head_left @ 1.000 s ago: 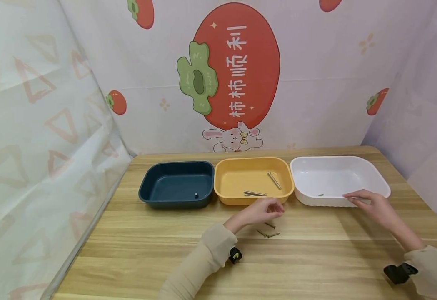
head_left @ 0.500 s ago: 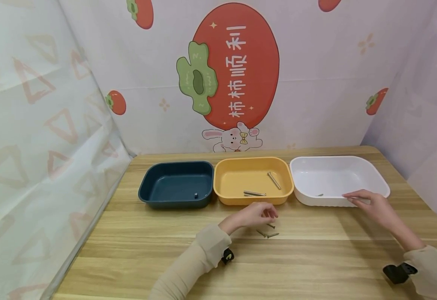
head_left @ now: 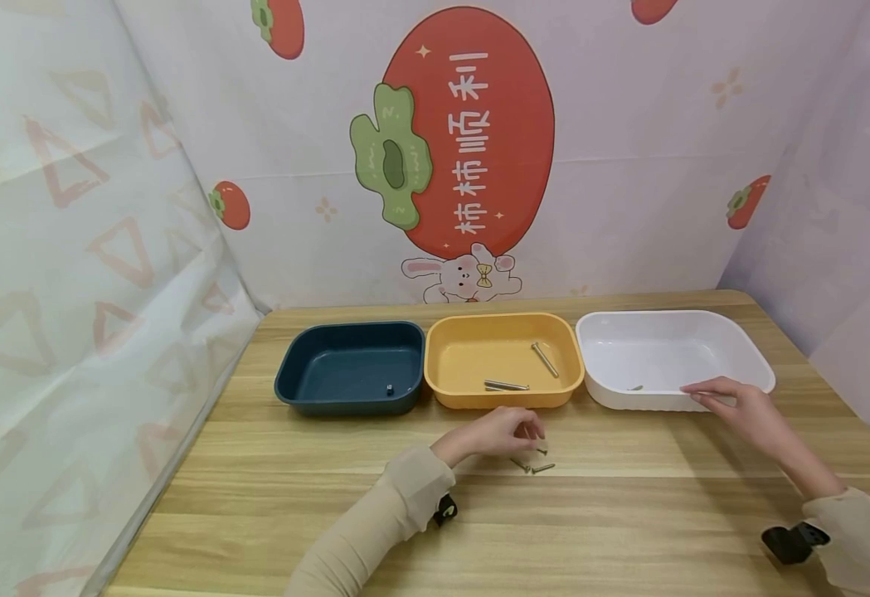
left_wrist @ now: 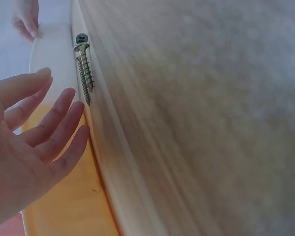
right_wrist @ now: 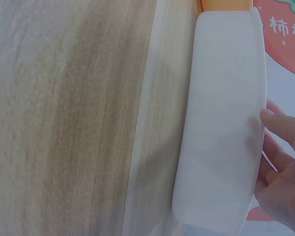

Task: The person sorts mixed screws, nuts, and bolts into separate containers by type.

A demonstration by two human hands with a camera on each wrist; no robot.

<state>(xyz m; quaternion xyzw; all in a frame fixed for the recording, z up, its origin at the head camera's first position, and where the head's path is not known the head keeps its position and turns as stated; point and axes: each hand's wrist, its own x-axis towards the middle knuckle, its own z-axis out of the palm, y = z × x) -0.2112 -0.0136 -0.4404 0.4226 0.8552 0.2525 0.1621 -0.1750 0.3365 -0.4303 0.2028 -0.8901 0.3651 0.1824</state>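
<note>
My left hand [head_left: 500,433] hovers with fingers spread over the loose screws [head_left: 533,463] on the table [head_left: 629,514] (right hand [head_left: 733,408] resting, fingers relaxed, on the white tray [head_left: 759,369]); I judge a careless pinch could scatter them.

red persimmon backdrop [head_left: 472,124], characters 柿柿顺利

Left hand [head_left: 499,433]: moves back toward the body, lowering over the loose screws [head_left: 533,463].
Left fingers [left_wrist: 64,118]: uncurl, now extended.
</note>
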